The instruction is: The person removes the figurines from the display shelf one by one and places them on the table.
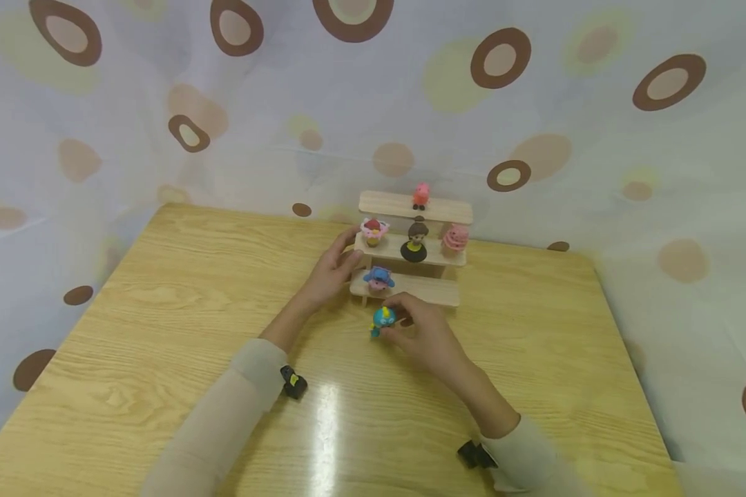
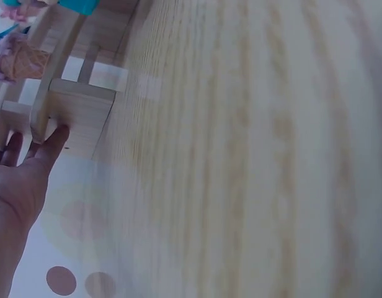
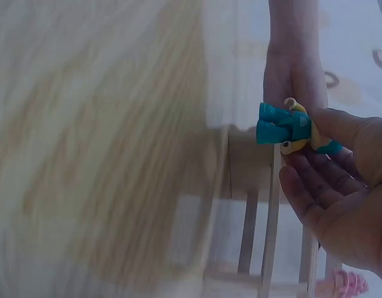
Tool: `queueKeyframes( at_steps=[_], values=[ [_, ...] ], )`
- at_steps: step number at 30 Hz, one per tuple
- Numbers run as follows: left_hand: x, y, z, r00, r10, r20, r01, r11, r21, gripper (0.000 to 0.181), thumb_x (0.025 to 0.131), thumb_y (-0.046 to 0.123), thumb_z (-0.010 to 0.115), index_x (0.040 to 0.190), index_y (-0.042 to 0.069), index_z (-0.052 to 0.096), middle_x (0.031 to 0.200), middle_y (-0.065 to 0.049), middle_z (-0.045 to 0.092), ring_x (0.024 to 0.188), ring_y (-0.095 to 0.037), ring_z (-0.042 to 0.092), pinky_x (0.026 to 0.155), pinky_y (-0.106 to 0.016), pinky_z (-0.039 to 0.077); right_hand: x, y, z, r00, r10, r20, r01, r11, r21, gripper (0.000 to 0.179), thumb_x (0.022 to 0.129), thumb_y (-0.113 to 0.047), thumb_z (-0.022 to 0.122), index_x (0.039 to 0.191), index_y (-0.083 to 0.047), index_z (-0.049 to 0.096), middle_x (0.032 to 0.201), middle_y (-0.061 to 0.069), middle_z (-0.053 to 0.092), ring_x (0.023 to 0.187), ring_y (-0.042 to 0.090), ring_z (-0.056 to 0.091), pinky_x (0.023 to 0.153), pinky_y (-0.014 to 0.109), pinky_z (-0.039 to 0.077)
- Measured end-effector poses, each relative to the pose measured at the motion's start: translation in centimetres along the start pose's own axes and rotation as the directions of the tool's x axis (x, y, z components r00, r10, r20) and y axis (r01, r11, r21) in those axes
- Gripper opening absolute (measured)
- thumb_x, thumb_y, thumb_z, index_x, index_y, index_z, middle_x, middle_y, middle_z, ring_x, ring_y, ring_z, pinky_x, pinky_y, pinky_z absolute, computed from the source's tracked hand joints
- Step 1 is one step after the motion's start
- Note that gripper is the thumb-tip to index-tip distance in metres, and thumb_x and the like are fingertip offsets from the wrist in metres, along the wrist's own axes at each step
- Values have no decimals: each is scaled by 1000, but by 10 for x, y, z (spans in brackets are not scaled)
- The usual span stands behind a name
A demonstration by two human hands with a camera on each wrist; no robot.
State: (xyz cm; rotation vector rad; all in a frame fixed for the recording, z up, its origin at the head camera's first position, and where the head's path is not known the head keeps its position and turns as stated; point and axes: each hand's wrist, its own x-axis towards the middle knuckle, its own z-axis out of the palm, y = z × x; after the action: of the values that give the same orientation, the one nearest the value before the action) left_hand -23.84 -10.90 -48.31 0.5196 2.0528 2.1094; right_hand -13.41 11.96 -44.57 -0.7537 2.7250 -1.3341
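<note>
Right hand (image 1: 427, 336) is pinching the blue figure (image 1: 383, 317) between thumb and fingertips; grip is closing down to the toy's width, with the remaining fingers curving loosely behind. Figure is sitting just in front of the shelf (image 1: 435, 293), near its lower board; in the right wrist view its teal legs are pointing toward the table (image 1: 522, 331). Left hand (image 1: 331, 273) is holding the shelf at its left end: grip is spreading partly, thumb and fingers lying apart with a board edge between them, per the left wrist view; pressure, cannot tell. Shelf is standing on the table in three steps. Top board is carrying a small red-and-pink figure (image 1: 421, 195), right of centre. Middle board is carrying, left to right, a strawberry-topped cone (image 1: 373, 233), a brown-haired doll (image 1: 415, 238) and a pink swirl (image 1: 455, 238). Lower board is carrying a blue-hatted toy (image 1: 379, 278) toward its left end, close to the held figure. Both arms are wearing pale sleeves (image 1: 214, 421), with a black device showing at each wrist. Spotted cloth (image 1: 286, 83) is hanging behind the table.
</note>
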Motion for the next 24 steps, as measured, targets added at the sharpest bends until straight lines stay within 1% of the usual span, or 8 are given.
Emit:
queueKeyframes(
  at_steps=[3,9,14,17,24],
  values=[
    [-2,1,0,1000,-9,-12,10,1000,10,57,115,20,46,167,14,25,167,-17,32,148,-40,45,110,-51,53,4,-7,13,999,12,40,-12,1000,4,38,92,-10,84,125,-2,68,113,2,75,102,19,70,90,39,63],
    [-2,0,0,1000,-15,-23,16,999,36,56,115,23,48,167,17,27,165,-17,35,145,-36,50,109,-47,55,11,-16,30,997,33,73,-32,999,-17,35,91,-11,85,121,-4,69,110,3,74,98,19,70,90,40,63],
    [0,-2,2,1000,-11,-17,12,999,50,57,115,25,47,167,17,25,165,-17,34,145,-35,50,110,-48,54,16,-13,38,995,41,94,-37,998,-41,32,91,-11,86,118,-7,68,110,3,74,98,19,70,89,41,63],
    [0,-3,2,1000,-15,-25,16,998,58,57,115,25,47,167,19,26,165,-17,34,145,-35,49,110,-48,54,17,-10,41,994,41,99,-36,998,-48,31,92,-12,85,117,-8,68,110,3,73,98,18,70,89,41,63],
    [-1,-3,1,999,-9,-47,13,998,68,56,115,26,48,167,19,28,164,-18,37,146,-37,48,113,-52,50,18,-8,47,994,33,108,-28,999,-42,34,92,-11,84,120,-8,65,111,4,73,99,18,69,88,41,63]
  ],
)
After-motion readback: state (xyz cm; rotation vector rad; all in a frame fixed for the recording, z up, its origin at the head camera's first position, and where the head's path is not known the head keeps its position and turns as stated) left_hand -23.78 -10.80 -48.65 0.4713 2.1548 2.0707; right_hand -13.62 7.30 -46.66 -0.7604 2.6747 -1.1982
